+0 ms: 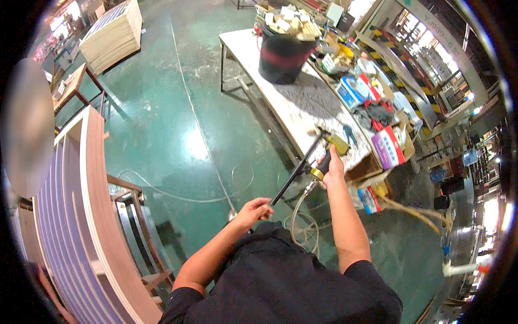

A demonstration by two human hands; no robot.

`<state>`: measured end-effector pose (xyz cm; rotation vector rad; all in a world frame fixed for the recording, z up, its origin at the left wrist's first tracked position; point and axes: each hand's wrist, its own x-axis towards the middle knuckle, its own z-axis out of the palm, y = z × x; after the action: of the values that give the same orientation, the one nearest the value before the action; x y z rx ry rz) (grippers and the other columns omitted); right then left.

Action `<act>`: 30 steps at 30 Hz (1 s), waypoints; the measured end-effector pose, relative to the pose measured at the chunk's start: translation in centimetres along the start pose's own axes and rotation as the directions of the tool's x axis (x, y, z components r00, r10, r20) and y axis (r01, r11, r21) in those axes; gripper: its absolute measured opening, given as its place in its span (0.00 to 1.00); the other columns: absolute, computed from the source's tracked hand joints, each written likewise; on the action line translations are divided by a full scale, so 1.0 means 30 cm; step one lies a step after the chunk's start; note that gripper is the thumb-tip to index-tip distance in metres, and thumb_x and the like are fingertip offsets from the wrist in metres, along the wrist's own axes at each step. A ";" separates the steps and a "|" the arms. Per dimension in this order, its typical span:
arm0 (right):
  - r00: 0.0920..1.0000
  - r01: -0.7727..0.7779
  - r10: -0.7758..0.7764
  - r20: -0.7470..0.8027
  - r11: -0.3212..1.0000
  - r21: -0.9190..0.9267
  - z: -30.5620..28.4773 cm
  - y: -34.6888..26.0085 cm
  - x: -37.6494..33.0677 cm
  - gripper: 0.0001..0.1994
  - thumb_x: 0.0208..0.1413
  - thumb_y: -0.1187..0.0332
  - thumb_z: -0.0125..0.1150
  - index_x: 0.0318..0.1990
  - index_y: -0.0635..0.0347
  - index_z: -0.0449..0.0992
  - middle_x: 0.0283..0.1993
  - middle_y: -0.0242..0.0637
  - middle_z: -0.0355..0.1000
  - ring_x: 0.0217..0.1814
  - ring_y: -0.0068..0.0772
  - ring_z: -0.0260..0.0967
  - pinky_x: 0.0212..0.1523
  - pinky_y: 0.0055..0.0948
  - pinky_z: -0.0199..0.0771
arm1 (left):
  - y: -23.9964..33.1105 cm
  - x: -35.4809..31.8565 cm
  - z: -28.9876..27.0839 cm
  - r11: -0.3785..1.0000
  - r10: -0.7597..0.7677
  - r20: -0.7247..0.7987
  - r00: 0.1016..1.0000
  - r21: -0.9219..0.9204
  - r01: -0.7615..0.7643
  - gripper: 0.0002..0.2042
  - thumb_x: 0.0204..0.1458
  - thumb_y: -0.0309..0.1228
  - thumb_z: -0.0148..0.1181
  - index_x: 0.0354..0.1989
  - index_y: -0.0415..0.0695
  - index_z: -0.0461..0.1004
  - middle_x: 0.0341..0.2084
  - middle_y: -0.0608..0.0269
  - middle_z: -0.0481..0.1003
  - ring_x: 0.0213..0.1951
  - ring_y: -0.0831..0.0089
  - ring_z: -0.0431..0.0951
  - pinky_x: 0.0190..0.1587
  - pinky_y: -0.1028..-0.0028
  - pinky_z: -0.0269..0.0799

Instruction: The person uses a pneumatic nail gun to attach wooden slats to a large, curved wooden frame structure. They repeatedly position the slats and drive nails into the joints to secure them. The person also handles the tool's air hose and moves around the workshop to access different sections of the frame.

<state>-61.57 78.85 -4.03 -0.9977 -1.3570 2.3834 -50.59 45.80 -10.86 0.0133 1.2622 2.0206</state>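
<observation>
My right hand (333, 165) grips the black handle of a yellow pneumatic nail gun (330, 147) held up beside the workbench (280, 92). A pale air hose (300, 213) hangs from the gun's base and coils near my body. My left hand (252, 210) is closed around the lower end of the gun's long black magazine rail (295, 170), which slants up toward the gun head.
The workbench carries a black and red bucket (283, 56), wood offcuts (288, 21), coloured boxes (388, 147) and rags. A curved wooden slatted frame (86, 216) stands at my left. Stacked plywood (110, 35) lies far left on the green floor (178, 108).
</observation>
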 end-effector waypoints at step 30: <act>0.995 0.095 -0.066 0.073 0.460 -0.883 1.954 0.790 1.976 0.28 0.60 0.48 0.60 0.58 0.63 0.73 0.56 0.41 0.74 0.50 0.42 0.72 0.51 0.48 0.73 | 0.825 0.370 -2.269 0.649 -0.542 -0.709 0.451 -0.012 0.760 0.16 0.59 0.44 0.57 0.48 0.49 0.80 0.36 0.61 0.82 0.33 0.68 0.82 0.32 0.60 0.77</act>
<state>-140.90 55.66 -30.14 -1.0206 -2.6995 1.4713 -98.35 -6.13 -30.63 -1.0068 1.6544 1.0936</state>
